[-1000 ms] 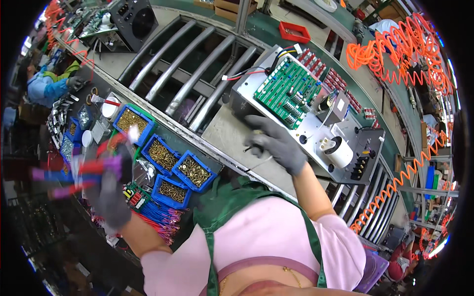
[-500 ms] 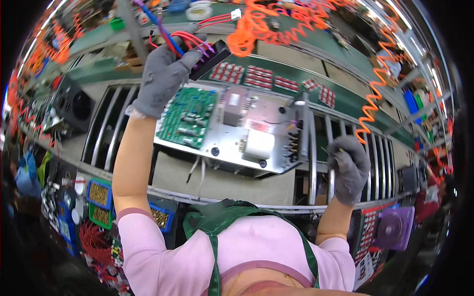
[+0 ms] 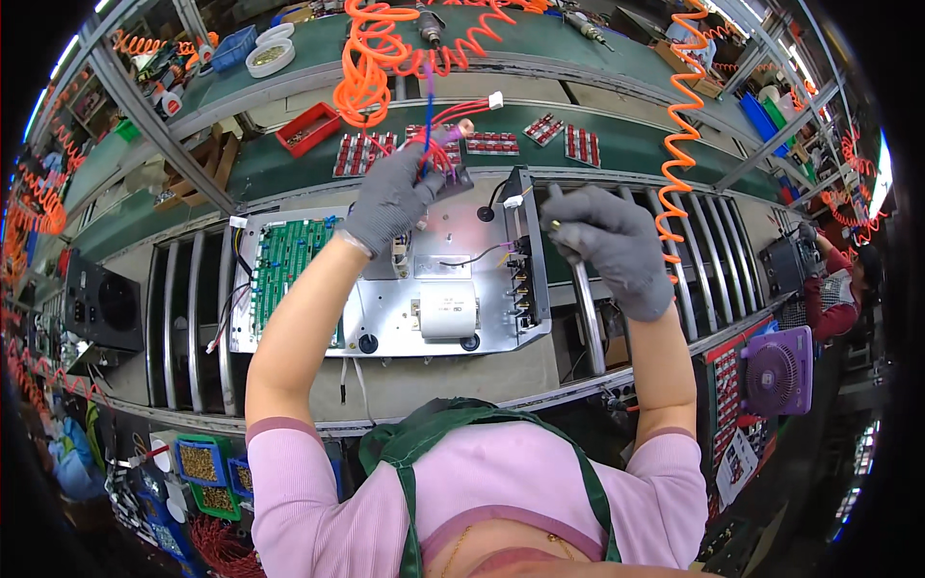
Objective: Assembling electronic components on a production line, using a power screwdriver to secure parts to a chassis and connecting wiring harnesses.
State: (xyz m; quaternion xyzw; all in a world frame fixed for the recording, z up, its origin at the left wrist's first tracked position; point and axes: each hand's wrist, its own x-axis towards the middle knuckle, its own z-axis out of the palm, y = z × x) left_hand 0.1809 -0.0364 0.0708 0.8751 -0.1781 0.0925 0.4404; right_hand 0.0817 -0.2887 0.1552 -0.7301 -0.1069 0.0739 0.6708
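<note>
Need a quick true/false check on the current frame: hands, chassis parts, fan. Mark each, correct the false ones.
1. The left hand holds red and blue wires. True.
2. The green circuit board sits at the right end of the metal chassis. False: the board is at the left end.
3. A small brass-coloured piece shows at the fingertips of the right hand. True.
4. The white cylinder lies on the chassis. True.
5. The purple fan is on the person's left. False: the fan is on the right.
</note>
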